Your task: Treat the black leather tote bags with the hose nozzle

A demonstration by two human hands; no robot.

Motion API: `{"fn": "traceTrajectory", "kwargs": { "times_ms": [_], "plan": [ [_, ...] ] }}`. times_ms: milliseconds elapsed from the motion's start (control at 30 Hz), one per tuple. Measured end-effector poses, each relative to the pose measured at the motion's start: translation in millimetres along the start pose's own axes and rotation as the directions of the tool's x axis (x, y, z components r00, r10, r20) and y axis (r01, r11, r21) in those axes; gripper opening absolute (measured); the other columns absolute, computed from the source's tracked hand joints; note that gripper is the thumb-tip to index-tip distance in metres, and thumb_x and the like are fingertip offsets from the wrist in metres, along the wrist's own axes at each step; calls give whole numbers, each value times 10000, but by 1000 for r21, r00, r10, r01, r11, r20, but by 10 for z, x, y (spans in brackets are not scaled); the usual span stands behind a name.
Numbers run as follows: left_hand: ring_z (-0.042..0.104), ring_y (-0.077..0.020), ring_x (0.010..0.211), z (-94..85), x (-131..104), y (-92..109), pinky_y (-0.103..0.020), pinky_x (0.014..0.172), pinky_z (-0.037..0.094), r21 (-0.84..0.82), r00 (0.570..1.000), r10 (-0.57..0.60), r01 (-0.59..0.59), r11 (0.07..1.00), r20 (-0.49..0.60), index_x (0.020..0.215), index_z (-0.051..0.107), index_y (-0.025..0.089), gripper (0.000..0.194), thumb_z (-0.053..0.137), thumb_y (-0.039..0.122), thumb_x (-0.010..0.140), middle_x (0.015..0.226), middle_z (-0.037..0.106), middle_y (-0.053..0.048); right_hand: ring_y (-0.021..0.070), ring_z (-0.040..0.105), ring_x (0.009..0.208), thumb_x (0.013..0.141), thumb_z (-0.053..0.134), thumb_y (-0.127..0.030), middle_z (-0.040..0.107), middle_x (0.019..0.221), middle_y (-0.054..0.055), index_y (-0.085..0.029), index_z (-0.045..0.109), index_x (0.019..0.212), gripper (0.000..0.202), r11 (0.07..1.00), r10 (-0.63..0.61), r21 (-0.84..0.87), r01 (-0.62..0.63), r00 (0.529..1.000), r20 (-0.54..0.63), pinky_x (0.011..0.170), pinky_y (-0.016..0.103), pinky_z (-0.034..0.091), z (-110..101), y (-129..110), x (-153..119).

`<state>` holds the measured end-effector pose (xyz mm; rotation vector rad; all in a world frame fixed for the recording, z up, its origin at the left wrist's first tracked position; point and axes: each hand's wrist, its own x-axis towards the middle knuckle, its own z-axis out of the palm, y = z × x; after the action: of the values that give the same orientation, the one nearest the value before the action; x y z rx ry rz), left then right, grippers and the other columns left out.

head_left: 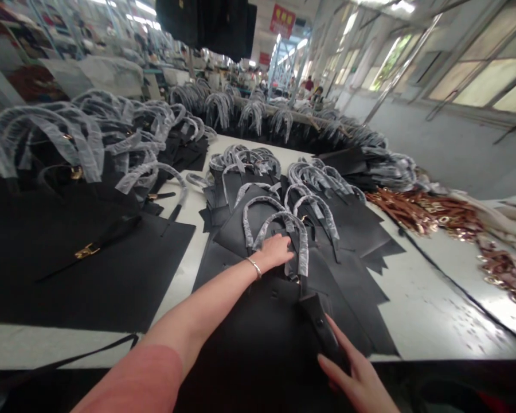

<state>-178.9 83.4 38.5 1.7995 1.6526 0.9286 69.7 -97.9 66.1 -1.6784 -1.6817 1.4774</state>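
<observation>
Left grip (276, 249), a bare hand with a bangle (254, 267) at the wrist, reaches in by the handles of a black bag, fingers curled under; whether they are clamped on anything cannot be told. Right grip (348, 367) is wrapped around a black tool (320, 327), its tip at the bag's upper edge.

At far left, handles (81, 135) in clear wrap crowd above a black panel (124, 269) with a gold clasp (87, 250). A bare strip of the white counter (183, 281) separates it from the bag (258, 321), which lies flat at center, near edge toward the wearer, under both arms. Judged by eye, it is light and bendable, its smooth face apt to slide and mark; the wrapped handle (303, 246) looks springy and slick, best held low, near its base, with a palm flat on the panel. To the right, more bags (356, 241) overlap in a fan; beyond them lie brown straps (430, 209) with gold fittings.
</observation>
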Motion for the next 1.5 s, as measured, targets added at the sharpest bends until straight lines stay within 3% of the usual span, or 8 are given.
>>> {"fn": "traceTrajectory", "kwargs": {
  "times_ms": [333,500,600,733,900,1200,1367,1500],
  "plan": [
    [631,-252,827,-468,-144,77,-319,815,453,59,1000,14,-14,998,-9,844,716,162,246,606,86,637,846,700,-88,183,608,753,832,606,-484,556,1318,61,-241,271,1485,773,995,-20,97,24,999,-40,630,299,542,16,87,11],
    [644,-189,727,-756,-635,25,-267,781,457,38,988,-154,153,988,27,877,721,170,314,495,58,692,783,704,-56,204,611,832,819,621,-478,515,1371,62,-250,295,1476,767,990,-14,142,20,999,-40,613,295,542,-5,120,13],
    [597,-144,542,-830,-1062,-46,-232,588,439,-52,929,-291,310,949,227,823,699,157,258,469,99,722,689,679,-34,208,611,854,820,615,-483,514,1366,60,-257,287,1477,769,991,-8,131,13,999,-42,596,286,539,-9,120,12],
    [526,-98,473,-719,-1574,-47,-179,424,306,-309,852,-233,405,860,469,777,636,144,216,490,295,828,666,649,-31,160,585,649,822,605,-497,656,1100,36,-238,294,1476,769,998,-22,55,25,999,-49,570,296,525,1,85,29],
    [448,-44,404,-342,-1837,49,-171,373,218,-607,896,-313,443,660,315,855,576,137,409,457,528,869,785,644,-55,159,541,536,830,589,-513,594,634,-42,-197,277,1480,787,999,-38,-30,35,991,-127,542,290,468,-50,-75,-4],
    [455,-39,479,-48,-1882,123,-138,367,155,-850,806,-420,509,134,417,908,595,105,308,601,403,828,766,574,-52,116,505,498,821,630,-446,596,671,-29,-210,334,1459,742,994,2,108,-34,958,286,479,233,370,-43,-451,-59],
    [385,-27,435,-57,-1874,167,-136,364,128,-854,789,-434,514,78,435,768,513,141,335,660,442,781,641,491,19,102,498,487,809,643,-431,593,698,-31,-230,375,1437,711,989,28,120,-86,910,414,473,221,367,29,-670,51],
    [327,-23,400,-106,-1851,188,-146,367,110,-855,778,-455,515,65,434,740,495,147,404,627,526,789,589,475,30,112,500,490,793,647,-452,554,653,-43,-215,363,1444,748,994,24,84,-64,913,408,480,227,371,67,-803,62]
  ]
}}
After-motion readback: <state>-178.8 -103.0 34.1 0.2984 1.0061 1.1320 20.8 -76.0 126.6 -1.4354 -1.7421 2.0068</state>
